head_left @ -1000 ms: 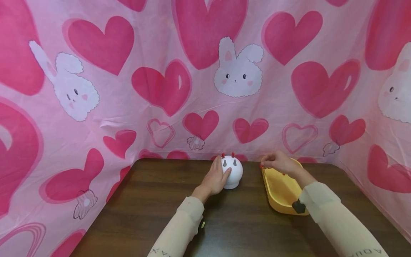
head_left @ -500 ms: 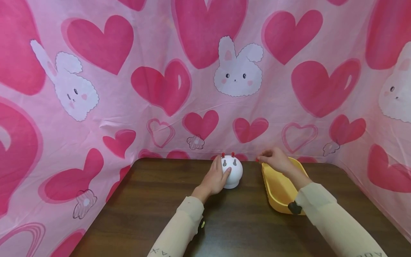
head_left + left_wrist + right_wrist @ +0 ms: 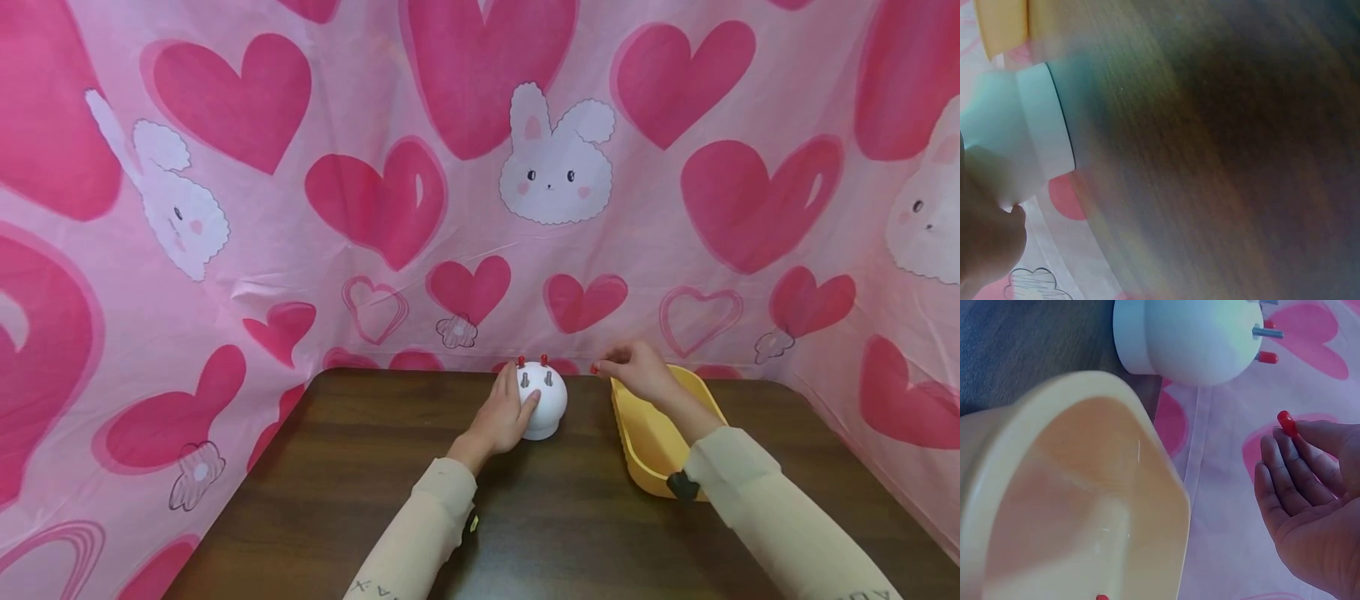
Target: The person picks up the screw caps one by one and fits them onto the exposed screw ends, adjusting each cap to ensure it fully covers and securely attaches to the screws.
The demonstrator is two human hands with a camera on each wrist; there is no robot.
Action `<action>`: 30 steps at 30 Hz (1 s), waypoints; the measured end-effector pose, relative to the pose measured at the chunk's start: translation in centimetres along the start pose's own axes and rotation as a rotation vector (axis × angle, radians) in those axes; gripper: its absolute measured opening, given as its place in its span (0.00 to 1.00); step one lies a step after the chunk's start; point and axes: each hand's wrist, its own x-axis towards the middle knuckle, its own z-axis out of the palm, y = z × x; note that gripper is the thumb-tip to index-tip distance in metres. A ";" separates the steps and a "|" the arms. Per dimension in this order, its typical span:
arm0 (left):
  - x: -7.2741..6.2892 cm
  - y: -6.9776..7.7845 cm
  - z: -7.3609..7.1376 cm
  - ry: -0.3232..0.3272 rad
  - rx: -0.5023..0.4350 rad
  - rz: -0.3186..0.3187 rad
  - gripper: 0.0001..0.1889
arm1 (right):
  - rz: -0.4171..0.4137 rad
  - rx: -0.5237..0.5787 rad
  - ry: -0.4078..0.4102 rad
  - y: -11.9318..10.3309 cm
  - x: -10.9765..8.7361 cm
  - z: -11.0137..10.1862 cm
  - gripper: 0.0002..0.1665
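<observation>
A white ball on a short round base point(image 3: 547, 410) stands toward the back of the table. Two bare metal studs point(image 3: 548, 379) stick out of its front, and two studs farther back wear red caps point(image 3: 543, 361). My left hand point(image 3: 497, 419) holds the ball from the left, thumb across its front and fingers along its side. Between thumb and index finger my right hand point(image 3: 643, 369) pinches a small red cap point(image 3: 1286, 423), its other fingers extended. That hand hovers over the far left end of a yellow tray point(image 3: 651, 432), apart from the ball.
Inside the tray, another red piece point(image 3: 1102, 597) shows at the bottom edge of the right wrist view. The dark wooden table point(image 3: 360, 483) meets a pink cloth backdrop with hearts point(image 3: 375, 208) behind it. A dark wrist device point(image 3: 682, 486) overlaps the tray's near end.
My right hand has risen slightly from the tray and moved left toward the ball, carrying the red cap. The left hand and the ball have stayed in place.
</observation>
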 end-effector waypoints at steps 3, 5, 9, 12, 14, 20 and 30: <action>-0.1 0.0 -0.1 -0.005 -0.002 -0.002 0.45 | -0.004 0.005 0.005 -0.4 0.0 0.2 0.11; -0.1 0.1 -0.1 0.000 -0.006 0.003 0.45 | -0.006 0.012 0.011 -0.7 0.0 0.3 0.10; -0.3 0.2 -0.3 0.003 -0.011 0.009 0.45 | 0.000 0.032 0.014 -1.3 0.0 0.6 0.11; -0.4 0.2 -0.4 -0.005 -0.014 0.005 0.45 | 0.010 0.057 0.013 -1.7 0.0 0.7 0.12; -0.4 0.2 -0.4 -0.006 -0.019 0.004 0.45 | 0.015 0.067 0.018 -1.9 0.1 0.8 0.13; -0.3 0.0 -0.3 -0.017 -0.021 -0.003 0.45 | 0.020 0.078 0.056 -2.4 0.3 1.2 0.13; -0.3 0.2 -0.3 0.015 -0.011 0.030 0.44 | 0.004 0.070 0.094 -3.4 0.5 1.9 0.13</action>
